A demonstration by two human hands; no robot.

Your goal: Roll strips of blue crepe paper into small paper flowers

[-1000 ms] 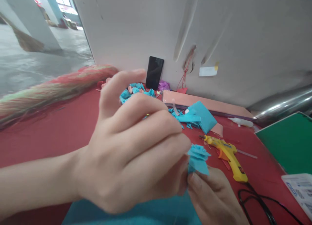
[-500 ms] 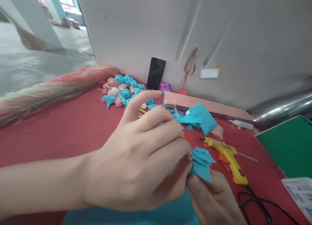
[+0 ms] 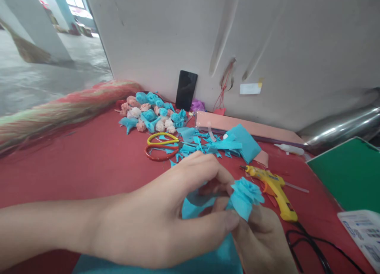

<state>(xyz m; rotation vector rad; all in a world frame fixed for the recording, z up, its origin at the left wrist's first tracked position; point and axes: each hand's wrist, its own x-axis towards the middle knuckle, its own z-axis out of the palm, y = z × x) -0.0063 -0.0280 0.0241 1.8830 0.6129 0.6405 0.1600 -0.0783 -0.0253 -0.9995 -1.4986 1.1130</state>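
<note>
Between my two hands is a blue crepe paper flower [image 3: 246,194], its ruffled petals facing up. My right hand [image 3: 264,242] pinches its base from below, with part of the fingers hidden. From the left, my left hand [image 3: 166,214] reaches over, thumb at the flower's lower edge and bent fingertips against its side. A strip of blue paper [image 3: 191,206] shows inside the left hand's curl. Under both hands lies a larger blue sheet [image 3: 160,264].
Scissors [image 3: 160,159] and blue paper scraps [image 3: 192,139] lie behind my hands, beside a pile of paper flowers [image 3: 150,115]. A yellow glue gun [image 3: 277,189] with a black cord is to the right. A phone [image 3: 186,90] leans on the grey panel.
My left hand has lowered and turned, its raised index finger coming down to the flower and its thumb now showing. The scissors have come into view. The flower has tilted, showing more petals.
</note>
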